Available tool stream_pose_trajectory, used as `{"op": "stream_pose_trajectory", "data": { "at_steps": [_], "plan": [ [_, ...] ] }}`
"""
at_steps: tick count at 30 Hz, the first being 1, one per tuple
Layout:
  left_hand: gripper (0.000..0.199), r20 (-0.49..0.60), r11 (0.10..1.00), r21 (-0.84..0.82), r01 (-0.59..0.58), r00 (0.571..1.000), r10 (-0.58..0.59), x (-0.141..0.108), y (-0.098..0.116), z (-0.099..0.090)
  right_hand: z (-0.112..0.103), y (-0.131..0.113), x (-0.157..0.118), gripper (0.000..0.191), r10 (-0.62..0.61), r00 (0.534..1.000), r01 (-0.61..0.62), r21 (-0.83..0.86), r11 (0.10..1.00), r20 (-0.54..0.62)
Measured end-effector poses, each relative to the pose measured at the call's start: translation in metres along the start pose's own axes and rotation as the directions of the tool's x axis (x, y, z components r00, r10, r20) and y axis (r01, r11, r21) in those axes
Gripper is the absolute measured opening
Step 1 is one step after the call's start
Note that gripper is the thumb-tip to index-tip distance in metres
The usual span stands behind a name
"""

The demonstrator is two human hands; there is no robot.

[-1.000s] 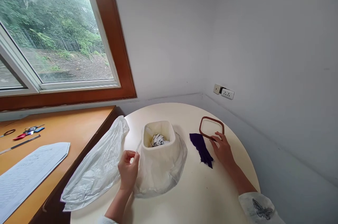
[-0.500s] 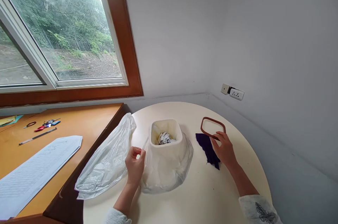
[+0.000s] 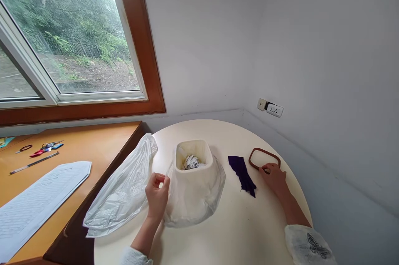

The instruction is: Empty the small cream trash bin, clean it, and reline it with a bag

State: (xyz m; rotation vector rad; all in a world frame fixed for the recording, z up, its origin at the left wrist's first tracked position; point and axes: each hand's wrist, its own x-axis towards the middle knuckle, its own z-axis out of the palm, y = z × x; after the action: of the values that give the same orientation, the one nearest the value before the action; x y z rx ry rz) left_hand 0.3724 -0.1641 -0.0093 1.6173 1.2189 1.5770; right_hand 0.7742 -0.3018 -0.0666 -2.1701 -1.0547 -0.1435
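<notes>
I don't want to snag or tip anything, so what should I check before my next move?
1. Bin upright on the round table: ok.
2. Crumpled paper inside the bin: ok.
3. Brown frame gripped by the right hand: ok.
4. Purple cloth apart from the frame: ok.
5. Liner edge firmly pinched by the left hand: cannot tell.
6. Loose plastic bag clear of that hand: cannot tell.

The bin liner (image 3: 195, 198) is thin, crinkled, translucent plastic, as is the wrinkled plastic bag (image 3: 124, 190). Crumpled paper (image 3: 191, 162) shows rough creases. The dark purple cloth (image 3: 241, 173) looks matt with frayed edges; the round worktop (image 3: 237, 223) is smooth with a soft sheen.
</notes>
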Motion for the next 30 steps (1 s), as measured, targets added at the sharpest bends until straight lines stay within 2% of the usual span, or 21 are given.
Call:
{"op": "stream_pose_trajectory", "data": {
  "at_steps": [4, 7, 11, 13, 18, 22, 26, 30],
  "plan": [
    [0.015, 0.001, 1.0, 0.004, 0.001, 1.0, -0.001, -0.001, 0.0, 0.0, -0.003, -0.006, -0.004, 0.024, -0.032, 0.999, 0.031, -0.026, 0.999, -0.036],
    [0.016, 0.002, 1.0, 0.008, 0.003, 1.0, -0.003, -0.002, 0.001, 0.0, -0.006, -0.024, -0.008, 0.026, -0.102, 0.993, 0.101, -0.02, 0.995, -0.057],
    [0.016, 0.009, 1.0, 0.017, 0.008, 1.0, -0.008, -0.003, 0.002, 0.0, -0.002, -0.059, -0.005, 0.027, -0.241, 0.967, 0.24, 0.02, 0.97, 0.081],
    [0.015, 0.01, 1.0, 0.024, 0.014, 1.0, -0.014, -0.003, 0.001, 0.0, 0.003, -0.074, 0.004, 0.028, -0.27, 0.949, 0.27, 0.022, 0.963, 0.164],
    [0.015, -0.015, 0.999, 0.04, 0.03, 0.999, -0.03, -0.003, -0.002, -0.002, 0.013, -0.093, 0.037, 0.025, -0.205, 0.903, 0.232, -0.026, 0.972, 0.378],
    [0.015, -0.023, 0.999, 0.043, 0.032, 0.999, -0.031, -0.003, -0.004, -0.003, 0.008, -0.103, 0.051, 0.01, -0.169, 0.839, 0.2, -0.005, 0.98, 0.518],
    [0.016, -0.018, 0.998, 0.046, 0.032, 0.999, -0.031, -0.003, -0.005, -0.002, -0.009, -0.112, 0.049, 0.006, -0.202, 0.814, 0.175, 0.1, 0.979, 0.545],
    [0.014, -0.005, 0.999, 0.042, 0.034, 0.999, -0.034, -0.003, -0.004, -0.002, -0.031, -0.117, 0.046, 0.004, -0.252, 0.837, 0.155, 0.231, 0.96, 0.486]
  ]
}}
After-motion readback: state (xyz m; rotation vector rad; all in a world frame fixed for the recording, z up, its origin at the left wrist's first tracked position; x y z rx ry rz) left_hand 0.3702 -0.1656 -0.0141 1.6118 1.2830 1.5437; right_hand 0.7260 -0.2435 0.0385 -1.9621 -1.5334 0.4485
